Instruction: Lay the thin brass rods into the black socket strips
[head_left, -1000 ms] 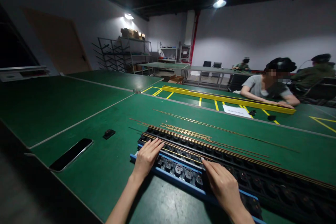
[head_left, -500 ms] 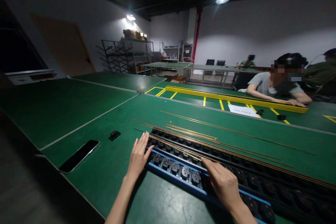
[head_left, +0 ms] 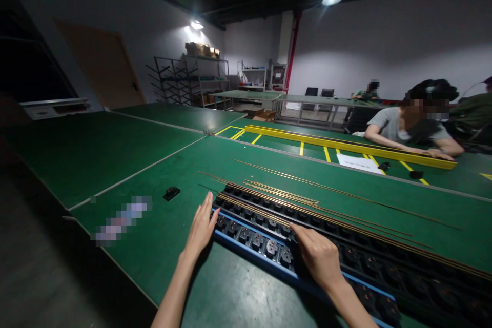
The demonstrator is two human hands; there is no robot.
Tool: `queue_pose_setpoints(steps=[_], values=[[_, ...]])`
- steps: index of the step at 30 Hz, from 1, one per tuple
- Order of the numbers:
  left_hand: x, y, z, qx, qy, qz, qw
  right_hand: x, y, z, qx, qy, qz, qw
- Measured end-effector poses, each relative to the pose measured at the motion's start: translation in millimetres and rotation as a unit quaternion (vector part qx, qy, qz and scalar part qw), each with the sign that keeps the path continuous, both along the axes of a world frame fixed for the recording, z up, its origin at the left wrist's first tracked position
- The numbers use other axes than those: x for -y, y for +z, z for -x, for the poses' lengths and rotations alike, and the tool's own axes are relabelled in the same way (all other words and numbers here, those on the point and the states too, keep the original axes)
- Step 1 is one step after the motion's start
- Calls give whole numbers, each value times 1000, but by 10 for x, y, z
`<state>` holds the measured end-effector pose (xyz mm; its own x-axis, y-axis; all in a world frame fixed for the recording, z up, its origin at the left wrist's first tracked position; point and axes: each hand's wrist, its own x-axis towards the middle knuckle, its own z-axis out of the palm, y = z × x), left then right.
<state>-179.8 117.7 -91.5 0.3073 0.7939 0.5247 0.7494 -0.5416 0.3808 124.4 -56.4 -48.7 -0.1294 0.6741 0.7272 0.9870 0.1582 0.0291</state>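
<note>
Lying in front of me on the green table [head_left: 192,159] is a long blue strip [head_left: 261,265], and it slants down to the right. Black parts [head_left: 271,247] sit in a row along it, and some have shiny silver tops. Thin gold rods [head_left: 257,208] lie along the far side of the blue strip, by my fingers.

My left hand [head_left: 200,228] is open, with the thumb held apart, at the left end of the strip. My right hand [head_left: 318,253] is bent over the middle, its fingertips at the ends of the gold rods — I cannot tell if they pinch one or just press.

Just behind are long black strips [head_left: 384,251], side by side, and more loose rods [head_left: 326,186] lie past them. A small black piece [head_left: 171,193] sits alone off to the left. Near the table's edge is a patch of pink and blue squares [head_left: 122,221] — what it hides, I cannot tell.

Farther off is a long yellow bar [head_left: 346,149], with yellow tape [head_left: 302,149] on the table. White paper [head_left: 358,163] lies beside it, and its print is too blurry to read. A person in a gray shirt [head_left: 395,123] leans over the bar's right end.
</note>
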Motion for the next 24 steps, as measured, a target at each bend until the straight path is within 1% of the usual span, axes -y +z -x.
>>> queue_pose_setpoints(steps=[4, 11, 18, 24], values=[[-16, 9, 3, -21, -7, -3, 1000, 1, -20, -14, 7, -13, 23, 1000], [52, 121, -93, -65, -23, 4, 998, 5, -33, -58, 35, -5, 50, 998], [66, 147, -180, -102, -55, -8, 993, 4, -43, -66, 14, -5, 53, 998], [66, 160, -175, -117, -59, -6, 991, 1, 20, -27, -3, -26, 55, 998]])
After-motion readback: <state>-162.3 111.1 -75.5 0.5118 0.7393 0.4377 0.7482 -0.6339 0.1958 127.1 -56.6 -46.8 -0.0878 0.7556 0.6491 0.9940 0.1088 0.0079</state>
